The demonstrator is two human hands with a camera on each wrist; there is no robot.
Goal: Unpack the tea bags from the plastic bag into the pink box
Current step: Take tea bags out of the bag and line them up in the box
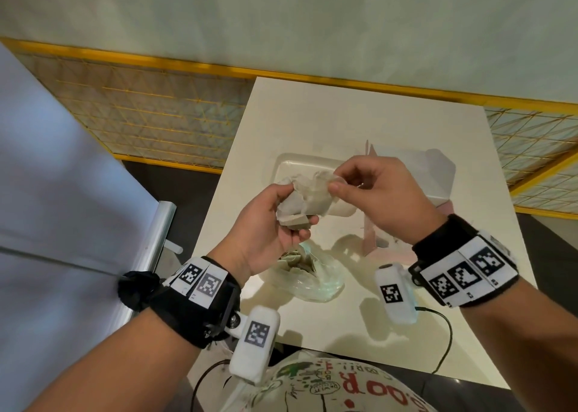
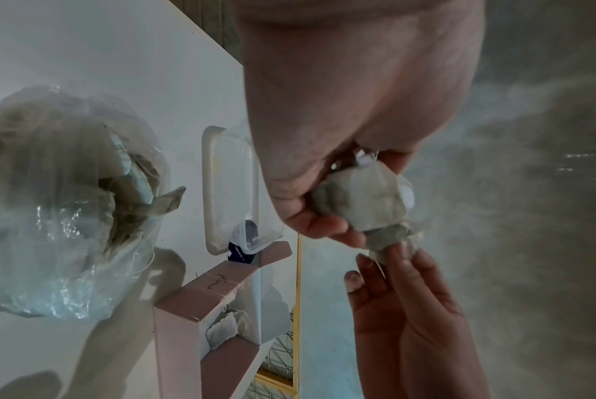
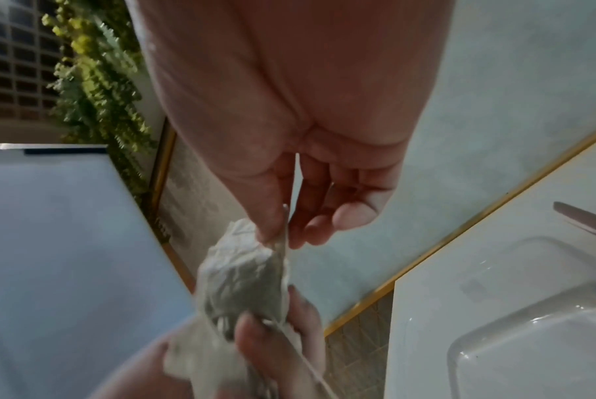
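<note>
Crumpled, pale grey-beige tea bags (image 1: 305,199) sit bunched above the surface (image 1: 344,124); left hand (image 1: 266,224) fingers grasp them from 8 o'clock; right hand (image 1: 375,189) fingers pinch their 2 o'clock corner.

large red letters "oop" stand upside down on the person's white printed shirt (image 1: 328,386); the smaller writing there is illegible.

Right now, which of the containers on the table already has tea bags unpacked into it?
The pink box, standing open nearest the right hand, with white tea bags inside. The clear tub behind it shows none, and the plastic bag is the source.
</note>
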